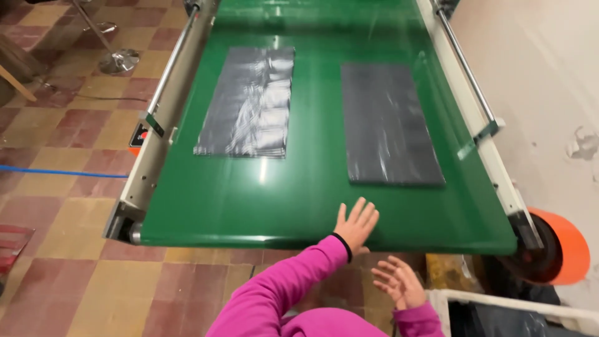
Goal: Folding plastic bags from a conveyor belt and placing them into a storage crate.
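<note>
Left hand (356,224) reaches forward, fingers spread; right hand (399,282) hovers, grip loose.

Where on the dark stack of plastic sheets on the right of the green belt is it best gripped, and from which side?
Probably the near short edge of the right stack, approached from the belt's end. It lies flat and thin, so there is no top grip; that edge lies closest to the open left hand and right hand. Slide fingers underneath.

Bright magenta long sleeves, dark band at left wrist (341,245), bare fingers (365,212)
</note>
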